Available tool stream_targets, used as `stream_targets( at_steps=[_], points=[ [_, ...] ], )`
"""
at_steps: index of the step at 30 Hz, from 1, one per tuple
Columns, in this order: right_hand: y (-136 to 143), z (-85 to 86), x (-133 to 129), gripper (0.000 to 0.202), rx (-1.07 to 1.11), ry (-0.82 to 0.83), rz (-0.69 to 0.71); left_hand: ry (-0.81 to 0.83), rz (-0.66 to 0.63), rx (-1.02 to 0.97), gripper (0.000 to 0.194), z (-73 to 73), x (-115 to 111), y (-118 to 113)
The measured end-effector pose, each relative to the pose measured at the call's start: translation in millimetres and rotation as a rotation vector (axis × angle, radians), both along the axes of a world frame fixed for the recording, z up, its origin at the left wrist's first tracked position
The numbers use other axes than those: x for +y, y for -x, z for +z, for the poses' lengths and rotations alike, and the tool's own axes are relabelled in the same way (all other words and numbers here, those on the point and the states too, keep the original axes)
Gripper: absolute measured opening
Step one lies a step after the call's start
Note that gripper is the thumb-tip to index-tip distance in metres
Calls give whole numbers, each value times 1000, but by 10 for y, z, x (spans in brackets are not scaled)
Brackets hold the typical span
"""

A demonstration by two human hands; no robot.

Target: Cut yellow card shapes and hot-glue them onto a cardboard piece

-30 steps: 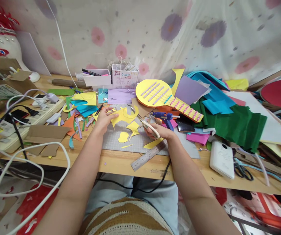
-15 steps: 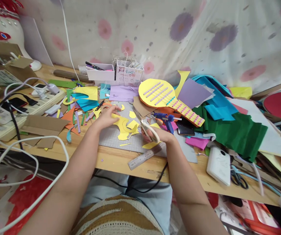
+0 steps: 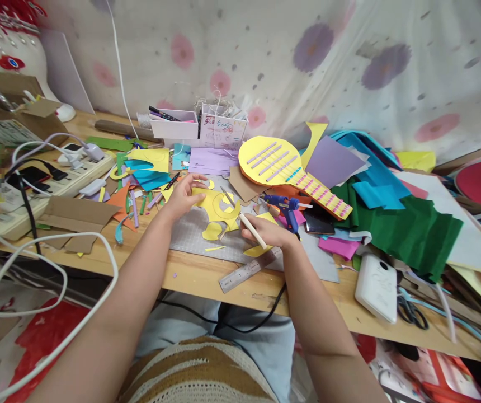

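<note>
Between the thumb and fingers of my left hand (image 3: 187, 196) is the edge of a yellow sheet (image 3: 207, 205) with curved cut-outs and a drawn curve on it. My right hand (image 3: 265, 228) grips a pair of scissors with cream handles (image 3: 252, 230). Their blades point up and left and reach to the yellow sheet's right side; whether paper lies between them I cannot tell. Yellow scraps lie underneath on a grey cutting mat (image 3: 190, 242). A metal ruler (image 3: 244, 273) lies just below my right hand, partly over the table's front edge.
A yellow paper guitar-like instrument (image 3: 269, 159) lies behind my right hand, beside a blue glue gun (image 3: 284, 207). Green crepe paper (image 3: 408, 229), a white power bank (image 3: 377, 288) and black scissors (image 3: 411, 312) are at right. A power strip (image 3: 56, 190) with cables stands at left.
The scissors have turned and moved left, from apart in the air to the yellow sheet. My left hand has shifted slightly, and the sheet has turned a little.
</note>
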State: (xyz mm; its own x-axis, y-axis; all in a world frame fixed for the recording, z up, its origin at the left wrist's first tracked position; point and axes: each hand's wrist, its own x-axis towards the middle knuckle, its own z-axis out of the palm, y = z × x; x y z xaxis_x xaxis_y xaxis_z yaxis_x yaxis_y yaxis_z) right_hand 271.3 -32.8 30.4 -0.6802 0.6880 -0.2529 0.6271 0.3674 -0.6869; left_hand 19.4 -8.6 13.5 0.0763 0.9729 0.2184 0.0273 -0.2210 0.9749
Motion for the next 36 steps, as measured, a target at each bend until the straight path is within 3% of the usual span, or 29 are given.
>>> stream_targets(
  at_steps=[7, 16, 36],
  points=[
    [-34, -34, 24, 59, 71, 52, 50, 50, -39, 16, 45, -1, -22, -37],
    [-21, -25, 4, 47, 94, 63, 36, 111, -85, 22, 48, 116, -102, -118],
    [-33, -44, 15, 41, 119, 77, 44, 108, -91, 21, 47, 60, -89, -135]
  ],
)
